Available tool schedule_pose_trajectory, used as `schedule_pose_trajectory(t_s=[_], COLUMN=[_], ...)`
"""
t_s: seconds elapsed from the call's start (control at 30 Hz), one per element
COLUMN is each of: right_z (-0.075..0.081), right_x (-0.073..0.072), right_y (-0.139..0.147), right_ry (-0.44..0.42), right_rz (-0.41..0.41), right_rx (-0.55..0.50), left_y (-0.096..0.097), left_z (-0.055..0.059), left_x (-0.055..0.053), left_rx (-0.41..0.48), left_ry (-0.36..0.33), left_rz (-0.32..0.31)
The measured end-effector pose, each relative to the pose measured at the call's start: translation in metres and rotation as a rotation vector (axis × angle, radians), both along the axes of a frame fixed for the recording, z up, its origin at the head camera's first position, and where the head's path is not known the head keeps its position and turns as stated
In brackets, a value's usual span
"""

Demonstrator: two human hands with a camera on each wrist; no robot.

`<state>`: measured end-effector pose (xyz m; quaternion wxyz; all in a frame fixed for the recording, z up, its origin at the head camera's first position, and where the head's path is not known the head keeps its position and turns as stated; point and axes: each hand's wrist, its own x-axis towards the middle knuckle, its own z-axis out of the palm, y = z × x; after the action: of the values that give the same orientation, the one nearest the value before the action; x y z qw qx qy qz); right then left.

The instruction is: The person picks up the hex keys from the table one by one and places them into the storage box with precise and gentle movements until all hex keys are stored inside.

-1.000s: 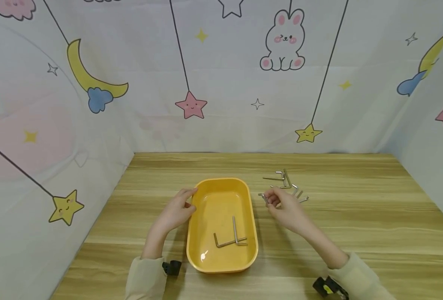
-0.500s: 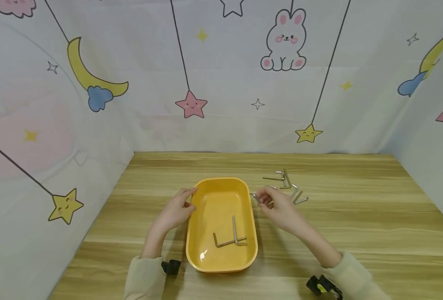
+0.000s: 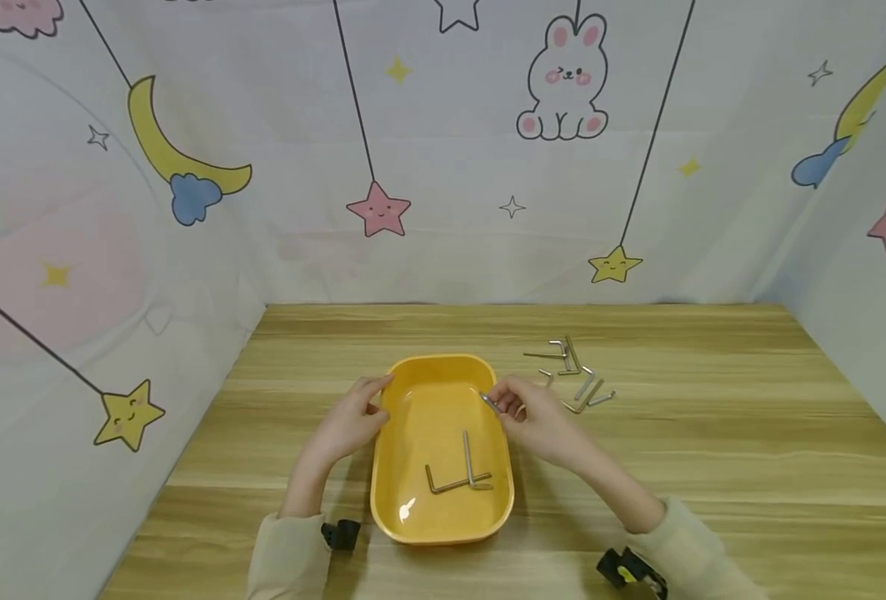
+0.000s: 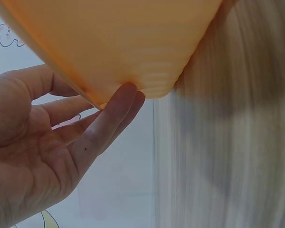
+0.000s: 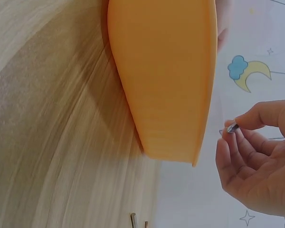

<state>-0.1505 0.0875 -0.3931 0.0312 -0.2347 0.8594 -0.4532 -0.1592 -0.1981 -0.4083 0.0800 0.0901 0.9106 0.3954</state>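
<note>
My right hand (image 3: 538, 419) pinches a small silver hex key (image 3: 490, 403) between thumb and fingertips, over the right rim of a yellow plastic tray (image 3: 443, 534). The right wrist view shows the end of this key (image 5: 232, 128) at the thumb tip, above the tray's rim. My left hand (image 3: 350, 419) holds the tray's left rim; some fingertips (image 4: 128, 92) press the outer wall from below while others reach over the edge. Inside the tray lie an L-shaped brass-coloured hex key (image 3: 458, 485) and a silver one (image 3: 468, 457), crossing each other, plus a short piece beside their crossing.
Several loose hex keys lie on the wooden table (image 3: 713, 400) to the right of the tray, among them a silver one (image 3: 584, 383) and a long brass-coloured one (image 3: 543, 356). A white cloth (image 3: 443, 258) printed with stars and a rabbit rises behind the table.
My right hand has moved left with the hex key, from beside the loose keys to over the tray's right rim. The left hand and tray stay put.
</note>
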Motion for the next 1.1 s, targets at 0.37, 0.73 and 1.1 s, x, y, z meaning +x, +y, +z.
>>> schedule_pose_trajectory(t_s=[0.37,0.73,1.1], right_z=[-0.005,-0.009,-0.018], right_x=[0.004,0.012,0.023], right_y=[-0.017,-0.033,-0.045], right_ry=[0.013,0.055,0.035], right_rz=[0.037,0.073,0.142], right_rx=[0.061,0.118,0.138], left_y=[-0.001,-0.001,0.0], left_z=[0.003,0.002,0.001], left_x=[-0.001,0.0,0.0], left_rx=[-0.013,-0.014,-0.016], left_ry=[-0.004,-0.012,0.002], left_rz=[-0.001,0.002,0.007])
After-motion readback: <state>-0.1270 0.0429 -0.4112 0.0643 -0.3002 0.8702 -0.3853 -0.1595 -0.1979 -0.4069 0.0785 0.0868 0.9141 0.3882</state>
